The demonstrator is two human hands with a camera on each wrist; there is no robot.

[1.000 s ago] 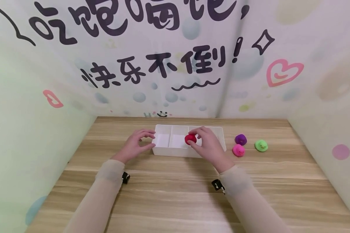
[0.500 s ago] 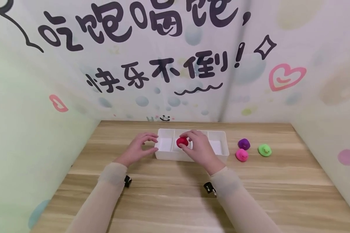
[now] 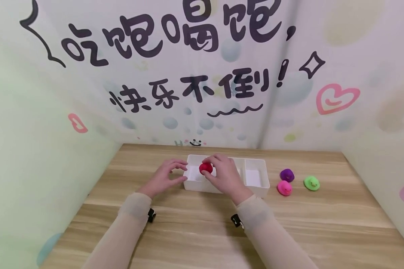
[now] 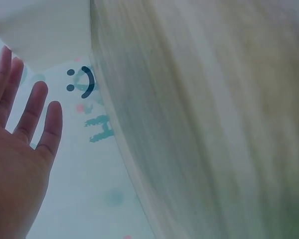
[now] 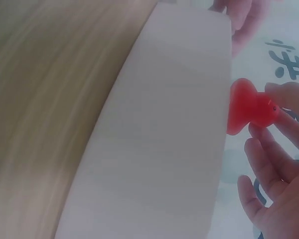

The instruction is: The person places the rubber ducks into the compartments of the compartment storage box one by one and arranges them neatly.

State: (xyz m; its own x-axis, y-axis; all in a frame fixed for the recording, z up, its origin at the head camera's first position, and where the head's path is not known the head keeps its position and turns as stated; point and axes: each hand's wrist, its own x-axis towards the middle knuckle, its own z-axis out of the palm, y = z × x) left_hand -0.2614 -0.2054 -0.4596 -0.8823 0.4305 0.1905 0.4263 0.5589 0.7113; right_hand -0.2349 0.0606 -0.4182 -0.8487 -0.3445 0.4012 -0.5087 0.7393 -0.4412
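Note:
My right hand (image 3: 227, 177) pinches a red rubber duck (image 3: 205, 169) by its head between thumb and fingertips. The duck hangs over the left part of a white divided box (image 3: 198, 186). From the right wrist view, the red duck (image 5: 246, 107) is just at the box's rim, beyond the outer wall (image 5: 154, 124). My left hand (image 3: 166, 176) is at the box's left end, thumb and fingers spread apart. Whether its fingertips touch the wall I cannot tell. In the left wrist view its fingers (image 4: 32, 112) look fairly straight, with nothing held.
Right of the box, a purple duck (image 3: 287, 175), a pink duck (image 3: 284, 188) and a green duck (image 3: 311, 183) sit on the wooden table (image 3: 195, 231). A printed wall (image 3: 202, 130) closes off the back, with side walls left and right.
My right hand has carried the red duck leftward along the box, from the middle toward the left compartment. The left hand stays by the box's left end. The head view has tilted up slightly.

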